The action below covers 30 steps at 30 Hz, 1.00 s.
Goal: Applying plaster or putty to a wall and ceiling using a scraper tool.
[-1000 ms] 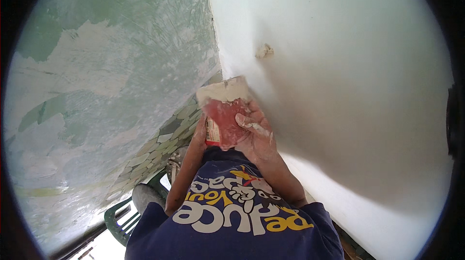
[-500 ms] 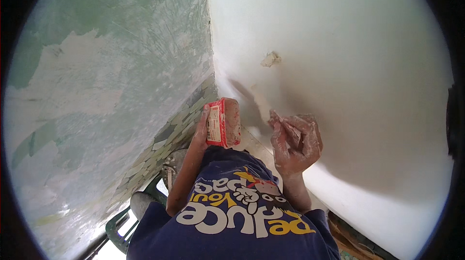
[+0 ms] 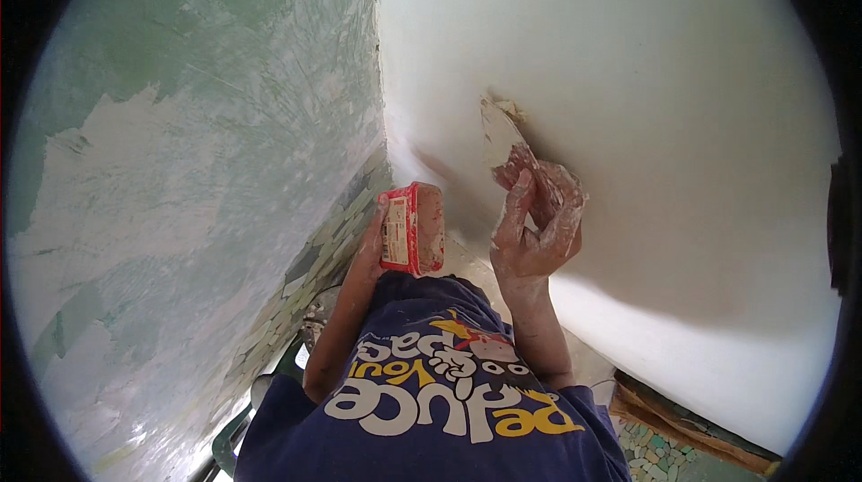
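Observation:
My left hand [image 3: 374,235] grips a red plastic tub [image 3: 414,229] by its side, its open mouth tilted toward the right and smeared inside with pale paste. My right hand [image 3: 544,217], coated in whitish paste, is closed around a putty knife [image 3: 505,136]. The blade carries pale filler and its tip meets the white wall [image 3: 664,123] at a rough beige patch [image 3: 514,110], partly hidden behind the blade. Most of the knife's handle is covered by my fingers.
A green wall [image 3: 224,69] with pale smeared patches stands at the left and joins the white wall in a corner. Stone-like tiles [image 3: 314,244] line its lower part. Part of a green plastic chair [image 3: 229,446] shows at lower left, and wood [image 3: 691,428] at lower right.
My right hand has moved up and slightly left along the white wall, bringing the putty knife's blade to the beige patch. My left hand holds the tub in nearly the same place.

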{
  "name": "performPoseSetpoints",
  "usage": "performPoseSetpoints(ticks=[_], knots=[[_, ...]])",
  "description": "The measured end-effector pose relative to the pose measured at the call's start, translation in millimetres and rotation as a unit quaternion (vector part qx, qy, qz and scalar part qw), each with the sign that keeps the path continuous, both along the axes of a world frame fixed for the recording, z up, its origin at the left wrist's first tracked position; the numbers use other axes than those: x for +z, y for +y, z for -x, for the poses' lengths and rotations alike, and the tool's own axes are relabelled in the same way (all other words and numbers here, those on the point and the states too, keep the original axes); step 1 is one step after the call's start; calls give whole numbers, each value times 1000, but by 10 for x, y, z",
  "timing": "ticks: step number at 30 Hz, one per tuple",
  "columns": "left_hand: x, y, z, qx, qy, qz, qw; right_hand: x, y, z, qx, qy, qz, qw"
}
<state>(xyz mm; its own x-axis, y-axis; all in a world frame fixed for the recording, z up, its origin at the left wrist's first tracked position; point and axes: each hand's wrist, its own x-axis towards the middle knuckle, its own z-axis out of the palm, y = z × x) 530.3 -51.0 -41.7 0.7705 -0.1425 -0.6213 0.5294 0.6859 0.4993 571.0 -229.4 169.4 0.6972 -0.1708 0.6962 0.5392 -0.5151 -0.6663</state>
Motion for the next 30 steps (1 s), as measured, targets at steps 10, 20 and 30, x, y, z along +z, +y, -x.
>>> performPoseSetpoints(ticks=[10, 20, 30], knots=[[-7, 135, -18, 1, -16, 18, 1000, 99, -46, 141, -52, 7, -103, 993], [153, 124, -51, -5, -31, 18, 999, 70, -62, 332, -70, -17, -74, 995], [51, 71, 108, 0, -16, 9, 1000, 64, 130, 92, -27, -7, -125, 992]])
